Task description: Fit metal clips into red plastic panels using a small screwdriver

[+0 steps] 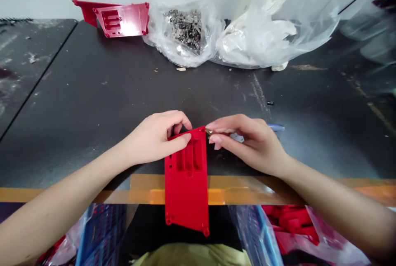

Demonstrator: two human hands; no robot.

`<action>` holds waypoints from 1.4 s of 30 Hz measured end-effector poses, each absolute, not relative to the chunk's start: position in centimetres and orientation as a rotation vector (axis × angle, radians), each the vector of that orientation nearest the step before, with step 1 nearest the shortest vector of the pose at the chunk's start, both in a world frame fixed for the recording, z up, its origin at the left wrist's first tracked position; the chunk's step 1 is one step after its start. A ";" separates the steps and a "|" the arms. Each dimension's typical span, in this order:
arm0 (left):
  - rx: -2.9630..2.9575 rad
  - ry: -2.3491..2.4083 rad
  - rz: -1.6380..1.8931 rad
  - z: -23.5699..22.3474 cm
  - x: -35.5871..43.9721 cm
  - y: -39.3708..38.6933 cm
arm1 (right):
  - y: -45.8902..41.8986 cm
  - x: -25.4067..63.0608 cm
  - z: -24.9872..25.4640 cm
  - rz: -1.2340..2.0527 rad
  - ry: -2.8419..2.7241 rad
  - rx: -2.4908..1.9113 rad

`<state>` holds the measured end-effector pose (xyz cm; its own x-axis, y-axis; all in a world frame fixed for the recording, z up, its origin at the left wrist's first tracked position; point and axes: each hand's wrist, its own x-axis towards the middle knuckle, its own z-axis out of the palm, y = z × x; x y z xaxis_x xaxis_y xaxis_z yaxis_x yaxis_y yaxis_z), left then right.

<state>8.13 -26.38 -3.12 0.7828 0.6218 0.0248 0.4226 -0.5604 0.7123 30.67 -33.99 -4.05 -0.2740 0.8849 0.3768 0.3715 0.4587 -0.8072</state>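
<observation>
Your left hand point(163, 138) pinched the far end of the red panel point(187, 191), whose near end projected beyond the surface point(123, 84); your right hand point(252, 140) gripped a small metal piece point(209, 132) beside the far-right corner. A loosened left pinch could have let the panel tip; a shallow fingertip hold, the piece drop.

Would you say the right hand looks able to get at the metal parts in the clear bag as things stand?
Probably yes: the clear bag seems open over the metal parts, and nothing tall stands between them and the right hand, though that hand holds a small metal piece.
</observation>
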 end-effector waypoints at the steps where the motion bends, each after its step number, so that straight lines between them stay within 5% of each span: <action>1: 2.319 0.769 0.358 -3.1 8.1 -26.5 | -34.0 30.6 -4.1 0.717 -1.864 -1.033; 23: 2.650 0.764 0.225 -2.2 8.0 -26.9 | -34.8 29.5 -3.2 0.100 -2.164 -1.012; 33: 2.897 0.402 0.897 -2.5 7.7 -27.8 | -35.2 28.7 -2.5 0.255 -2.080 -0.927; 42: 2.942 0.320 0.978 -2.1 7.9 -29.0 | -35.1 28.9 -2.9 0.672 -1.855 -0.839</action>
